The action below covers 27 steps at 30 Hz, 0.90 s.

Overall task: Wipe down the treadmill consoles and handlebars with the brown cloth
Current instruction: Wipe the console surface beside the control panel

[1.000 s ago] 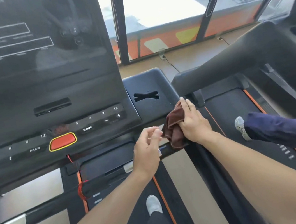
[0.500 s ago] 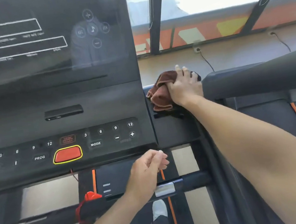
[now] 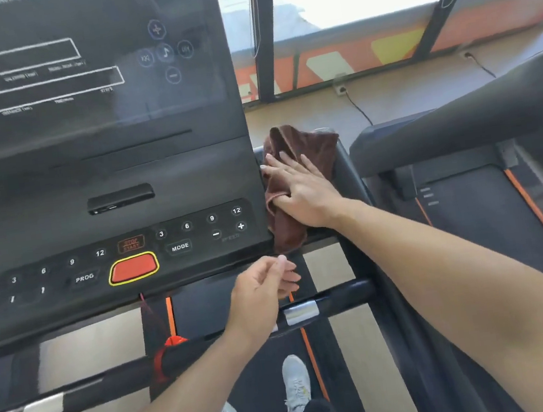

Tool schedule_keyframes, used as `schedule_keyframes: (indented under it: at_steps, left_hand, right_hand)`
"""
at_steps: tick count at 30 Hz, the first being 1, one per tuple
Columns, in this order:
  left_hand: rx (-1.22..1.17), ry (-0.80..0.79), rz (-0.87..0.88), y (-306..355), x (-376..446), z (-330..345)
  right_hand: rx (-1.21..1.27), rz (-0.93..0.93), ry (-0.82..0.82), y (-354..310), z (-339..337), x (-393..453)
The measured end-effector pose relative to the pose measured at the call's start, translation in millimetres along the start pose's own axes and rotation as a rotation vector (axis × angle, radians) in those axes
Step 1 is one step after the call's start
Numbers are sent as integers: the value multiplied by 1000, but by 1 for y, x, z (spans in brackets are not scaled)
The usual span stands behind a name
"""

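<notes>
1. Fingers (image 3: 283,164) of the right hand (image 3: 302,191) lie straight, pressing the crumpled brown cloth (image 3: 303,146) flat on the black side tray (image 3: 350,174) beside the dark treadmill console (image 3: 104,179).
2. The left hand (image 3: 261,293) hovers loosely curled, holding nothing, above the black handlebar (image 3: 337,295).

Crumpled brown cloth (image 3: 304,148) lies beside black console (image 3: 101,180).

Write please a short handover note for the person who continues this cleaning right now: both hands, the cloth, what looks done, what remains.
Right hand: flat, fingers straight, pressing the brown cloth onto the black side tray just right of the console.
Left hand: loosely curled, holds nothing, above the front handlebar.
Done: cannot tell; only the side tray is being wiped.
Left, probably: console face and buttons, front handlebar, the neighbouring treadmill.
</notes>
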<state>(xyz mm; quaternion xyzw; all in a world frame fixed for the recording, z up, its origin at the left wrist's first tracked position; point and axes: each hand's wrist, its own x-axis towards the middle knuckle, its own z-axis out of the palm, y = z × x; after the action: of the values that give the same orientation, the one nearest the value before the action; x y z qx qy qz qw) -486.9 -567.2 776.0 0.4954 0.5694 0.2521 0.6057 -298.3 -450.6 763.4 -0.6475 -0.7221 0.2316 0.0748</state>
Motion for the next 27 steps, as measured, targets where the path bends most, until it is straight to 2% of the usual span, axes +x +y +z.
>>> schedule_keyframes:
  at_steps: [4,8,12,18,21,23,25,27]
  left_hand:
    - [-90,111,15,5,8,0]
    - [-90,12,43,16,8,16]
    - [-69,8,47,13,2,17]
    - [-86,94,-23,-4,-6,-7]
    - [-80,135,-25,-12,-12,-20]
    - [-67,164,-26,-16,-16,-26]
    - [-58,189,-34,-18,-20,-30]
    - [-50,199,-35,-19,-23,-31]
  right_hand:
    - [-56,30,1,2,18,-74]
    - [-126,239,91,35,16,-104]
    - [-75,430,132,38,17,-93]
    - [-22,572,138,35,-3,-21]
    - [-79,474,139,31,-14,18]
    - [-116,304,101,24,-18,41]
    - [-70,124,23,11,-20,60]
    - [19,52,-26,-1,-21,70]
